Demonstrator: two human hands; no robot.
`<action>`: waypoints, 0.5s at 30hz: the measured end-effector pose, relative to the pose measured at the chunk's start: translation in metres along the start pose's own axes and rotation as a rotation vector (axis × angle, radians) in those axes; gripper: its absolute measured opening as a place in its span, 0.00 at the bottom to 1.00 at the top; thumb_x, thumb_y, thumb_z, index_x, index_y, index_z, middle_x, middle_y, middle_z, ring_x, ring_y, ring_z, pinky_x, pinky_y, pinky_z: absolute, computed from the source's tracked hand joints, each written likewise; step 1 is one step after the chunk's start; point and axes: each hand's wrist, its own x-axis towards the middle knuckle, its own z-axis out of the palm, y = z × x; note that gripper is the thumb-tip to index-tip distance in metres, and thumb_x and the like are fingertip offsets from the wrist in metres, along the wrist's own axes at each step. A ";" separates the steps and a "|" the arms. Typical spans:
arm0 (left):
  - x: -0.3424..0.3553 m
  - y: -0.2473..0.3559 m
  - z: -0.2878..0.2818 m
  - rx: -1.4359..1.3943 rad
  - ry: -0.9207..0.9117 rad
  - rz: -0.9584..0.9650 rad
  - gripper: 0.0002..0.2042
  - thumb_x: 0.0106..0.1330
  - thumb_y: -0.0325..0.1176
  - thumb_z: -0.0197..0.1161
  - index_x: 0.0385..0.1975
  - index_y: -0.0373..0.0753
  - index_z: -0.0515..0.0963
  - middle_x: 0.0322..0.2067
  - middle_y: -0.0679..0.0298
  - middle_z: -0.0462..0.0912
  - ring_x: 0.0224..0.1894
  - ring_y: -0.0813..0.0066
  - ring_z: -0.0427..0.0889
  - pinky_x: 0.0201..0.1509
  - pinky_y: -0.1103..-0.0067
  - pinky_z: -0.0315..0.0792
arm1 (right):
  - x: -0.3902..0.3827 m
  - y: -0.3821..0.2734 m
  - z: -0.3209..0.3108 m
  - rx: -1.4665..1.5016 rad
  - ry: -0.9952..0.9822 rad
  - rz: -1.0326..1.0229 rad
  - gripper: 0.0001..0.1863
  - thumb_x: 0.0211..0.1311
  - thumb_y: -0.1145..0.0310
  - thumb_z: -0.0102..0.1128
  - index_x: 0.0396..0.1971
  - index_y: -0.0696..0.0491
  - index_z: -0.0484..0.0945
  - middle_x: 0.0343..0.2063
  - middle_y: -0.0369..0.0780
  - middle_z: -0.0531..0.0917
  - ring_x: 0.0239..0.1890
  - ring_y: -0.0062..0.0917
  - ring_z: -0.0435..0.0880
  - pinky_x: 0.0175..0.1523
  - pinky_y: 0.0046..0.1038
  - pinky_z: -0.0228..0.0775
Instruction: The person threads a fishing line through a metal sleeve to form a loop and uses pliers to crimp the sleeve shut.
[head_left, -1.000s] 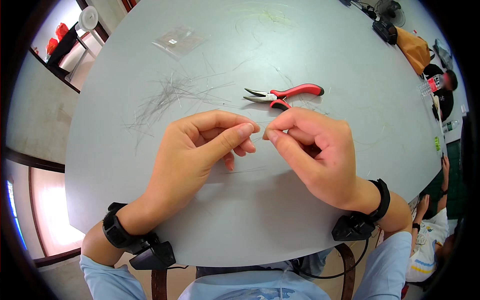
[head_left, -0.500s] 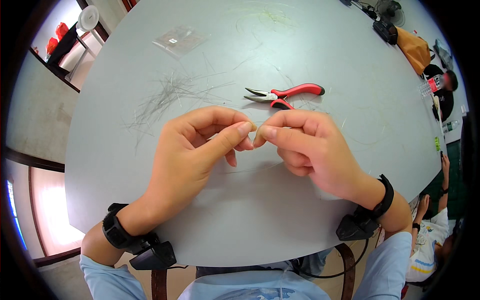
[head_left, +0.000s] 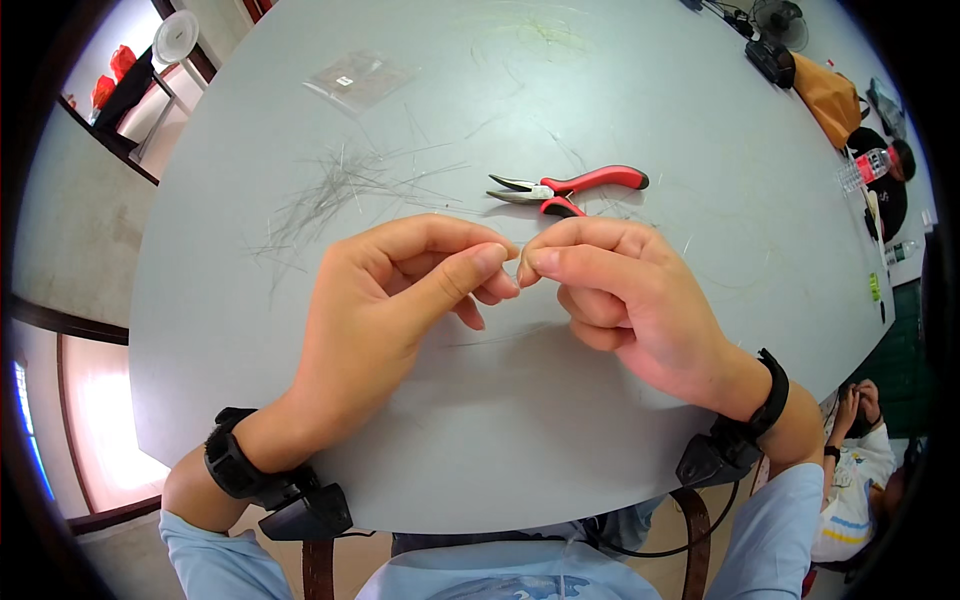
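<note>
My left hand [head_left: 395,295] and my right hand [head_left: 625,295] meet fingertip to fingertip above the grey table [head_left: 520,440]. Thumb and forefinger of each hand pinch something very thin between them, probably a fine wire [head_left: 519,262]; it is too small to see clearly. Just beyond my right hand lie red-handled pliers [head_left: 570,188], jaws pointing left. A loose heap of thin wire strands [head_left: 335,190] lies on the table beyond my left hand.
A small clear plastic bag [head_left: 358,78] lies at the far left of the table. A tangle of pale wire [head_left: 545,35] sits at the far edge. A brown bag [head_left: 832,95] and another seated person [head_left: 855,480] are at the right.
My right hand has shifted left and rolled so its fingertips now press against those of my left hand. The pliers and wire strands have not moved.
</note>
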 end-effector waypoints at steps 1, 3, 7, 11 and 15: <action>0.000 0.000 0.000 0.000 0.000 0.000 0.08 0.64 0.31 0.56 0.35 0.32 0.76 0.26 0.63 0.79 0.29 0.81 0.76 0.32 0.83 0.70 | 0.000 0.001 0.000 0.011 0.001 -0.002 0.09 0.58 0.67 0.54 0.29 0.57 0.77 0.11 0.26 0.59 0.14 0.10 0.51 0.19 0.18 0.43; 0.000 0.000 0.001 -0.011 0.006 -0.035 0.09 0.64 0.32 0.56 0.35 0.32 0.76 0.26 0.63 0.79 0.28 0.81 0.76 0.33 0.84 0.70 | 0.000 0.001 -0.001 0.022 0.002 -0.002 0.08 0.58 0.67 0.54 0.28 0.56 0.77 0.11 0.26 0.58 0.14 0.10 0.51 0.19 0.18 0.42; 0.001 0.000 0.001 -0.039 0.004 -0.057 0.09 0.64 0.32 0.55 0.36 0.32 0.76 0.26 0.63 0.79 0.29 0.81 0.75 0.33 0.84 0.70 | 0.000 0.001 -0.001 0.037 -0.001 -0.004 0.08 0.58 0.67 0.53 0.28 0.56 0.76 0.11 0.26 0.58 0.14 0.10 0.51 0.19 0.18 0.42; 0.000 -0.001 0.000 -0.036 0.006 -0.062 0.09 0.64 0.32 0.55 0.36 0.32 0.76 0.26 0.64 0.79 0.29 0.81 0.75 0.33 0.84 0.70 | 0.000 0.002 -0.001 0.049 -0.008 0.003 0.08 0.58 0.67 0.53 0.28 0.56 0.77 0.10 0.26 0.58 0.14 0.10 0.51 0.19 0.18 0.42; 0.000 -0.001 0.000 -0.021 -0.009 -0.022 0.09 0.64 0.32 0.56 0.36 0.32 0.77 0.26 0.63 0.79 0.29 0.81 0.76 0.33 0.84 0.70 | 0.000 0.002 -0.001 0.038 -0.013 0.009 0.09 0.58 0.67 0.53 0.29 0.56 0.78 0.11 0.26 0.57 0.14 0.10 0.51 0.20 0.18 0.42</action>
